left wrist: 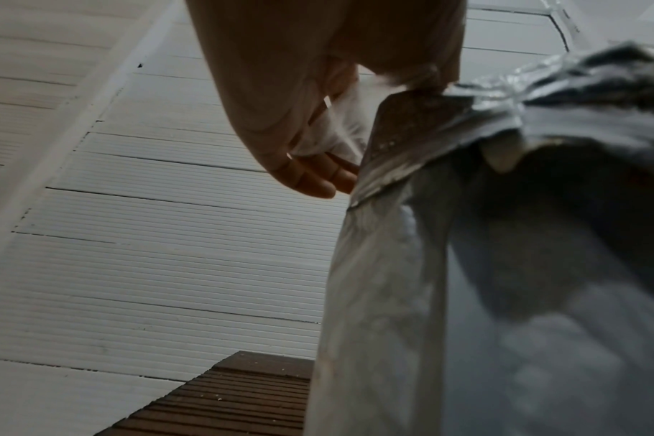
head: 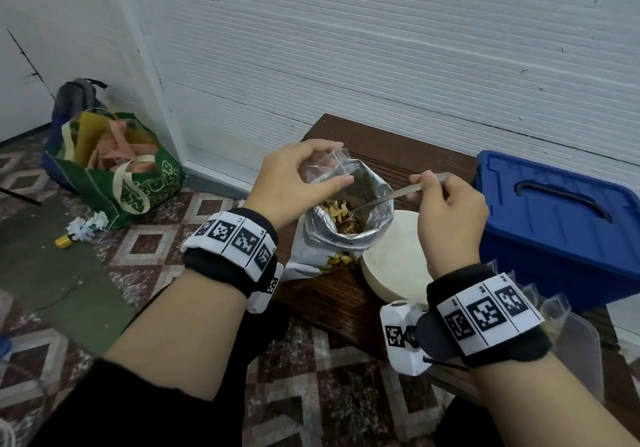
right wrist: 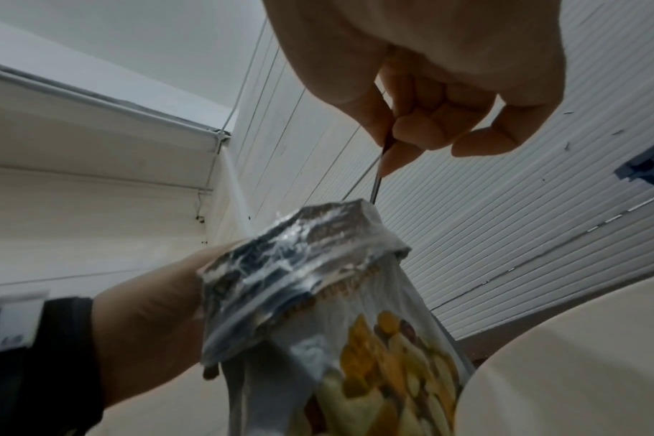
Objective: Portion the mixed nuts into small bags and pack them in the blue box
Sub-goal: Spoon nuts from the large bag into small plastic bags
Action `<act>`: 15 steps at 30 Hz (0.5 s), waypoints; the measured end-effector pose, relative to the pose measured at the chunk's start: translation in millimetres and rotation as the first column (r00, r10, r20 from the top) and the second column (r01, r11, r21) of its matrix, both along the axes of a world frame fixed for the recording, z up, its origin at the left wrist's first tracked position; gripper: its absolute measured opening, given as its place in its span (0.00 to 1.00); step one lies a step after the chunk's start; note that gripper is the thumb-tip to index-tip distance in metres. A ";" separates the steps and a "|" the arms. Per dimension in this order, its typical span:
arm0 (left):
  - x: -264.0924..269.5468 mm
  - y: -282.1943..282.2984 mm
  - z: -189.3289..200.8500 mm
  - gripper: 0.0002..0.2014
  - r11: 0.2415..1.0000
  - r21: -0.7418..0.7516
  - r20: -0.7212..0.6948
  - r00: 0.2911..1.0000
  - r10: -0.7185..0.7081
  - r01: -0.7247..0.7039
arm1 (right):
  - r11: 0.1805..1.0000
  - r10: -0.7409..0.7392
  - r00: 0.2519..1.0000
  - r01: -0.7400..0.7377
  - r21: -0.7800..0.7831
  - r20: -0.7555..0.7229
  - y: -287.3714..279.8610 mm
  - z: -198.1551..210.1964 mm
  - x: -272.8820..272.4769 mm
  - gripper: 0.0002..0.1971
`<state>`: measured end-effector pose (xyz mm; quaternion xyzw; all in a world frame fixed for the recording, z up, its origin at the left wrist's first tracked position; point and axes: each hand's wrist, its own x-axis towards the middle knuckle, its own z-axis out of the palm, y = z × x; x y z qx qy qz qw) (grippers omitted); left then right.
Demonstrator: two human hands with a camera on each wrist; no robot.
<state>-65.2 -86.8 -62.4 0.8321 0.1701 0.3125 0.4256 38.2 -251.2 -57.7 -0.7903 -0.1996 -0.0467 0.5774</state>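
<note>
An open foil pouch of mixed nuts [head: 341, 228] [right wrist: 318, 309] [left wrist: 449, 206] stands on a dark wooden table [head: 332, 301]. My left hand [head: 298, 178] [left wrist: 318, 129] holds a small clear zip bag [head: 323, 166] [left wrist: 340, 118] just above the pouch's left rim. My right hand [head: 446, 201] [right wrist: 430, 112] grips the handle of a metal spoon [head: 391, 195] [right wrist: 376, 185]; its bowl is down in the nuts. The blue box [head: 557, 225], lid on, stands at the right.
A cream round bowl [head: 394, 256] [right wrist: 579, 368] sits right of the pouch. Several clear small bags [head: 561, 315] lie before the blue box. On the tiled floor at left stand a green tote [head: 117, 166] and a backpack [head: 78, 95]. A white ribbed wall is close behind.
</note>
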 end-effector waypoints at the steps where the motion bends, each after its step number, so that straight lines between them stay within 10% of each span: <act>1: -0.5 -0.2 0.8 0.23 1.000 -0.023 0.010 1.000 -0.002 0.002 | 1.000 -0.019 0.999 0.019 0.019 -0.041 -0.6 0.5 1.8 0.13; 15: -10.5 13.9 12.5 0.24 0.998 -0.022 -0.141 0.988 -0.062 0.059 | 0.959 -0.126 0.966 0.176 0.220 -0.225 -17.1 24.1 28.8 0.16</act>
